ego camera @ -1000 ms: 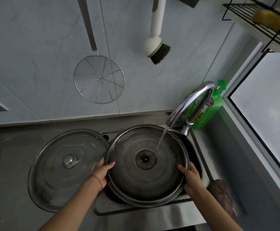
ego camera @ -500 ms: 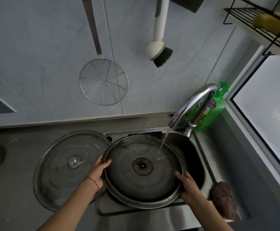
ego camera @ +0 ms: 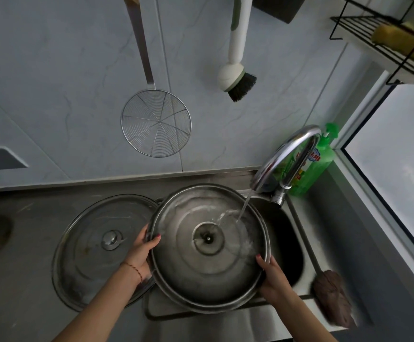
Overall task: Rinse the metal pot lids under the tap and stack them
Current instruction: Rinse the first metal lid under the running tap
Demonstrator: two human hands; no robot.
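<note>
Raised: lid (ego camera: pixel 208 262) nearer tap (ego camera: pixel 287 156) | left hand (ego camera: pixel 139 255), right hand (ego camera: pixel 272 277) grip rim | sink (ego camera: pixel 287 248) mostly hidden

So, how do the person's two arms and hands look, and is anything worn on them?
Both forearms are bare, with no sleeves in view. The left hand has a thin reddish string bracelet around its wrist, and its thumbnail is painted dark pink. The right hand shows no bracelet or ring, and one visible nail has the same dark pink polish.
</note>
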